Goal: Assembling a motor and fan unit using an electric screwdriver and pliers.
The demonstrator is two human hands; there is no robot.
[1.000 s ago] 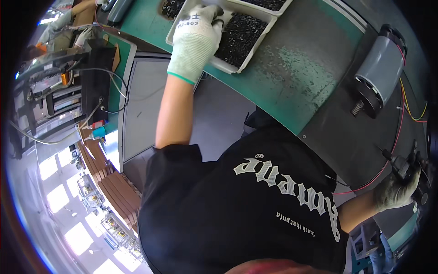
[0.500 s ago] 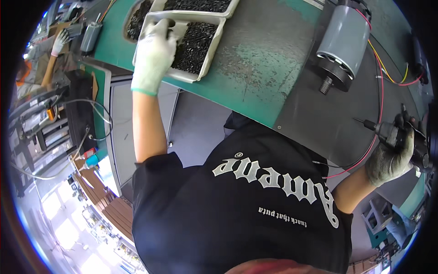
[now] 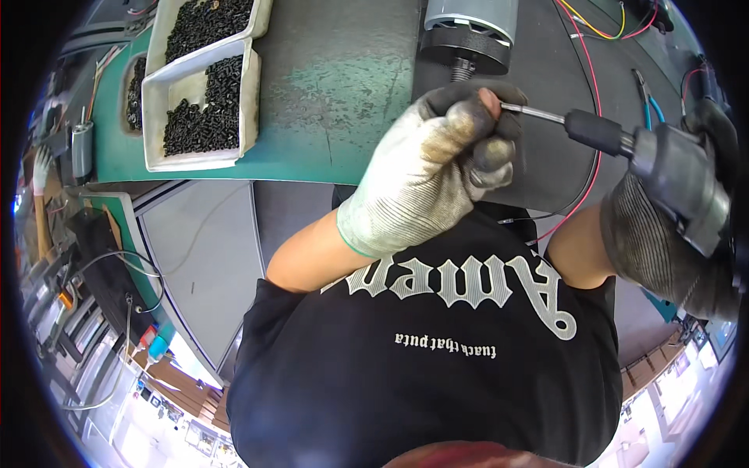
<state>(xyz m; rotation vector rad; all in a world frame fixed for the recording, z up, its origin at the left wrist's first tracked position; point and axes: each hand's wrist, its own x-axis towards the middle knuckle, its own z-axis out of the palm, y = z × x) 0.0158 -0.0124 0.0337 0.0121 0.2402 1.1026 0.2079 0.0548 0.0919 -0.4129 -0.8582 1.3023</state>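
My right hand (image 3: 663,226), in a dark, soiled glove, grips a black power screwdriver (image 3: 679,175). Its long metal bit (image 3: 534,114) points left and meets the fingertips of my left hand (image 3: 429,164). That hand wears a white glove with grey stains, and a bare fingertip pokes out of it. The left fingers are pinched together at the bit's end; whatever they hold there is hidden. Just beyond them lies a grey cylindrical motor (image 3: 472,14) with a black end and a threaded shaft (image 3: 463,69) pointing toward me.
Two white bins, a near one (image 3: 251,101) and a far one (image 3: 158,39), contain small black screws on the green bench (image 3: 328,101). Red and black wires (image 3: 597,156) curve across the dark mat (image 3: 546,168). Blue-handled pliers (image 3: 654,108) lie at the right. A co-worker's gloved hand (image 3: 42,168) shows far left.
My left hand has left the near screw bin and come right to the bit's tip. The screwdriver has come up toward the middle. The view has shifted, so bins and motor appear further left.
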